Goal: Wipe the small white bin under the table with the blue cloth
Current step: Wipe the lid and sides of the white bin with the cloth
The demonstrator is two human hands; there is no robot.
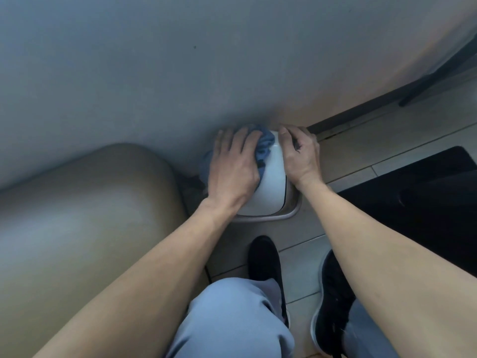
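Note:
The small white bin [271, 184] stands on the tiled floor below the edge of a large grey table top [129, 73]. It has a rounded white lid and a beige rim at its near side. My left hand [232, 169] lies flat on the left part of the lid and presses the crumpled blue cloth [264, 144] onto it. The cloth bunches out past my fingers and hangs down the bin's left side. My right hand [299, 156] grips the bin's right far corner, fingers curled over the edge. The far part of the bin is hidden under the table.
A rounded beige seat or cushion [90, 215] fills the left, close to the bin. A black mat [418, 197] lies on the floor to the right. My two black shoes [265, 264] stand just in front of the bin. A dark baseboard runs at the back right.

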